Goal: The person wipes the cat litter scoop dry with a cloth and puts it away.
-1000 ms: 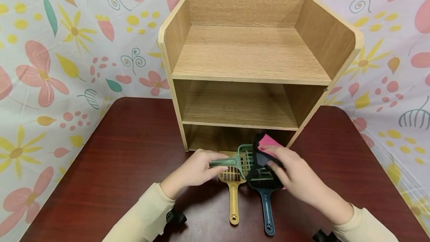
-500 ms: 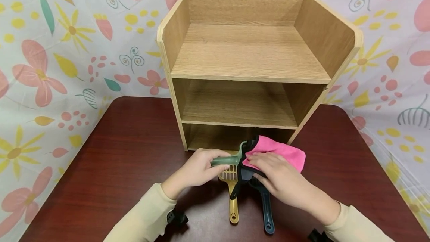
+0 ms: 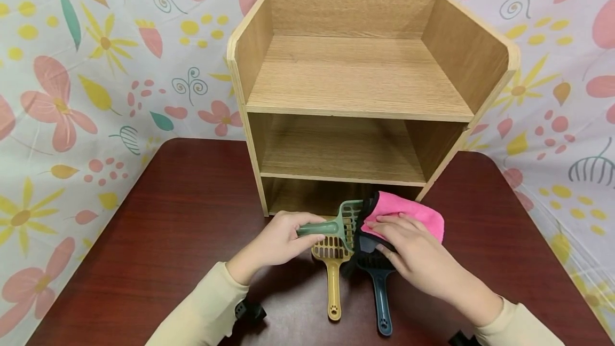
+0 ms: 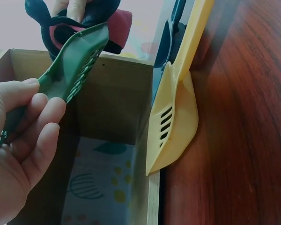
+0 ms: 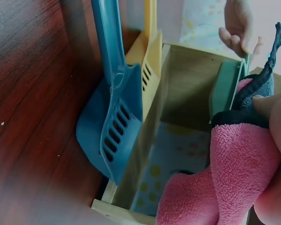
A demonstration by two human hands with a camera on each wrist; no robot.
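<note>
In the head view my left hand [image 3: 278, 240] grips the handle of a green litter scoop [image 3: 318, 228], its slotted head pointing right. My right hand [image 3: 419, 252] holds a pink cloth [image 3: 408, 211] with black edging and a grey underside, bunched at the far side of that head and covering part of it. The right wrist view shows the cloth [image 5: 241, 159] folded over, right at the green scoop [image 5: 225, 91]. Below the hands lie a yellow litter scoop [image 3: 333, 287] and a dark blue litter scoop [image 3: 381, 303], handles toward me, heads by the shelf's front edge.
A wooden shelf unit [image 3: 351, 112] with a raised back and sides stands behind the hands on the dark red-brown table [image 3: 182, 218]. A floral cloth backdrop [image 3: 115, 68] hangs behind it and to both sides.
The cloth has swept left over the green scoop's head, then back right, and its pink side now shows more. My left hand and the other scoops have stayed nearly in place.
</note>
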